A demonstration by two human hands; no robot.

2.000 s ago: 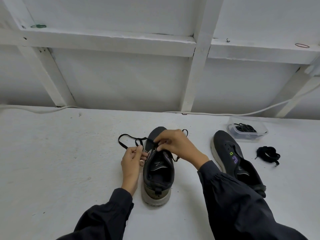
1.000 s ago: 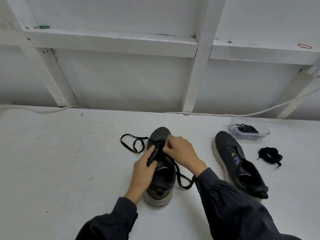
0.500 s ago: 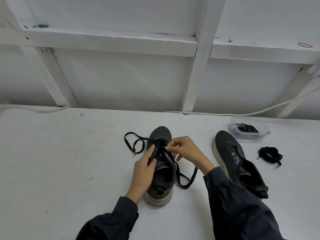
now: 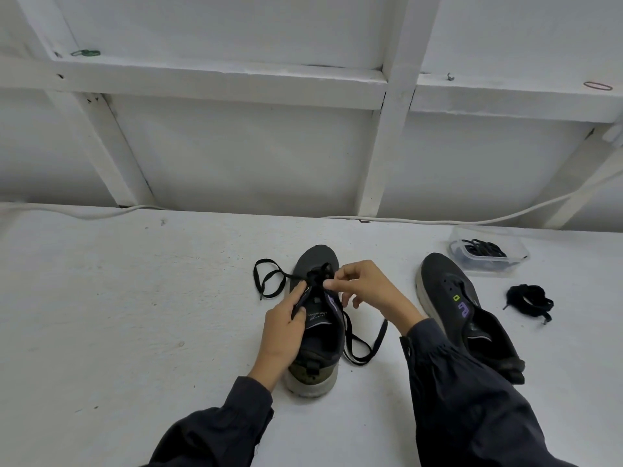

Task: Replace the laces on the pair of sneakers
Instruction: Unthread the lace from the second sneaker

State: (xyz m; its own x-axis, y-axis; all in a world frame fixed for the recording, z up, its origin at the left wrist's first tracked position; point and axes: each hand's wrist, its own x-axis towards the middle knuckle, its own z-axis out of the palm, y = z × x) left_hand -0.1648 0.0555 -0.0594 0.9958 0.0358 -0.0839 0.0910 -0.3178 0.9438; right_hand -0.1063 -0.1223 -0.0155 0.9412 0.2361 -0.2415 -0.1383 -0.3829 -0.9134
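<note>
Black lace (image 4: pixel 380 337) sits only in the toe-end eyelets of the centre sneaker (image 4: pixel 317 335) on the worktop (image 4: pixel 135 315), left hand (image 4: pixel 283 328) gripping its upper, right hand (image 4: pixel 367 288) pinching the lace there; next, I judge, an end must cross into the following eyelet

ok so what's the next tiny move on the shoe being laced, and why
Probably draw the lace through the eyelet with the right hand, taking up slack. That hand pinches it near the toe-end eyelets, a loose loop lies on the table beside the sneaker, and the left hand grips the sneaker's side to steady it.
</note>
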